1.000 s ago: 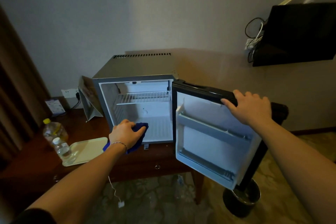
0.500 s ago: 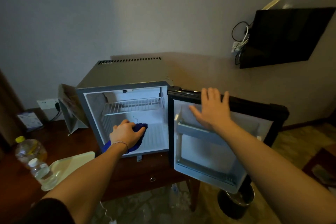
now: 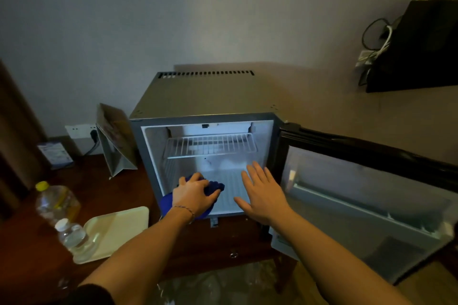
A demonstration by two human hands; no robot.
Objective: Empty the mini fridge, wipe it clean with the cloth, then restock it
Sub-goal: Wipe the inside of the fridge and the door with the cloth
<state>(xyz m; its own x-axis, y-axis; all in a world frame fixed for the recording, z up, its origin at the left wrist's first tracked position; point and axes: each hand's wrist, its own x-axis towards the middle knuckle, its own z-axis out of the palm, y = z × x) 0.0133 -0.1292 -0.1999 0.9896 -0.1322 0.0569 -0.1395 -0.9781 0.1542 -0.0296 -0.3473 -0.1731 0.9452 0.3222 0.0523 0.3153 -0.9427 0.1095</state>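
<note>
The grey mini fridge (image 3: 205, 93) stands on a dark wooden table (image 3: 29, 265) with its door (image 3: 366, 195) swung wide to the right. Only a white wire shelf (image 3: 210, 145) shows inside it. My left hand (image 3: 192, 194) grips a blue cloth (image 3: 215, 187) at the front left of the fridge floor. My right hand (image 3: 260, 193) is flat with fingers spread, at the front right of the fridge opening. Whether it touches the floor I cannot tell.
A cream tray (image 3: 119, 225) lies on the table left of the fridge, with a clear water bottle (image 3: 73, 236) and a yellow-capped bottle (image 3: 55, 202) beside it. A folded card stand (image 3: 115, 138) and a wall socket (image 3: 79, 131) sit behind. A black TV (image 3: 421, 44) hangs at right.
My right hand left the top edge of the door and came across to the fridge opening. The view has moved closer. My left hand has stayed on the cloth inside.
</note>
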